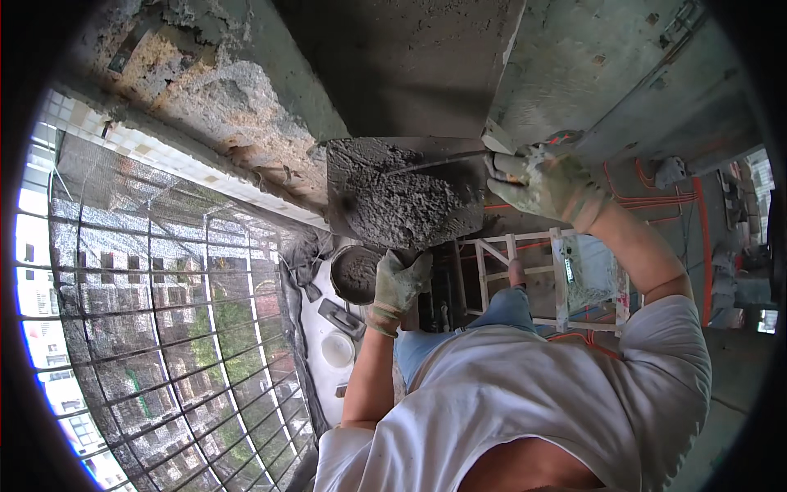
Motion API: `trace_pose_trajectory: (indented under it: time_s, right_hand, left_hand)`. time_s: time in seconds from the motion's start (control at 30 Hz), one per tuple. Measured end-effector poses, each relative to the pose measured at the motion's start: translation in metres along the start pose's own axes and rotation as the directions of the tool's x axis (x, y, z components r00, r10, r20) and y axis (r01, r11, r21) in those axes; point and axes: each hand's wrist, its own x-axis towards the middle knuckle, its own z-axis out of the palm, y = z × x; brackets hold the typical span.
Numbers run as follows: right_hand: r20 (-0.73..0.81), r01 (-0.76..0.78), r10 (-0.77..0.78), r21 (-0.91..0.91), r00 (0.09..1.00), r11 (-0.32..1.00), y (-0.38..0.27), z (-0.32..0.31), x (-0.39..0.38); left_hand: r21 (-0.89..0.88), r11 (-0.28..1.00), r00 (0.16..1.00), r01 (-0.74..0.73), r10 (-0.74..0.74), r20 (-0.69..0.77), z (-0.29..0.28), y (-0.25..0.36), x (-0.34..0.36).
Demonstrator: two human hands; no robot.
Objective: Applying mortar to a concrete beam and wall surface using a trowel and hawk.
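My left hand (399, 283), in a pale work glove, is closed beneath a plasterer's hawk (471, 215) and holds it up in front of me. A heap of wet grey mortar (402, 205) covers most of the board's left and middle. My right hand (541, 182), also gloved and smeared with mortar, grips a trowel at the hawk's right edge. The thin edge of the trowel (447, 159) reaches leftward over the mortar. Its handle is mostly hidden by the glove. Beyond the hawk rises a wall panel of smooth, dark grey plaster (410, 90).
Below on the left stand a bucket of mortar (357, 275), a dark float (338, 316) and a white round container (337, 349). A barred window with netting (180, 328) runs along the left. A wooden frame (561, 279) and orange cables (648, 199) lie to the right.
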Motion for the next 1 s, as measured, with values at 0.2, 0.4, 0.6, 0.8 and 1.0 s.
trace_pose_trajectory:
  time_s: [0.2, 0.4, 0.6, 0.8, 1.0]
  right_hand:
    - [-0.293, -0.028, 0.019, -0.025, 0.956, 0.999, 0.008, 0.014, 0.024]
    - [-0.406, -0.243, 0.207, -0.04, 0.89, 0.969, 0.049, 0.085, 0.082]
    - [-0.093, -0.086, 0.077, -0.087, 0.993, 0.992, 0.146, 0.096, 0.098]
    - [-0.048, -0.465, 0.614, 0.607, 0.788, 0.644, 0.063, 0.074, 0.1]
    - [-0.202, -0.53, 0.678, 0.485, 0.707, 0.696, 0.051, 0.101, 0.111]
  left_hand:
    - [0.778, 0.224, 0.712, -0.587, 0.6, 0.365, -0.032, -0.023, -0.004]
    - [-0.163, 0.954, 0.954, 0.253, -0.218, 0.204, 0.014, -0.021, -0.03]
    - [-0.121, 0.967, 0.974, 0.225, -0.221, 0.044, 0.004, -0.013, -0.03]
    - [-0.154, 0.967, 0.978, 0.202, -0.209, -0.028, -0.015, -0.019, -0.03]
    - [-0.203, 0.954, 0.974, 0.22, -0.226, -0.009, -0.013, -0.019, -0.029]
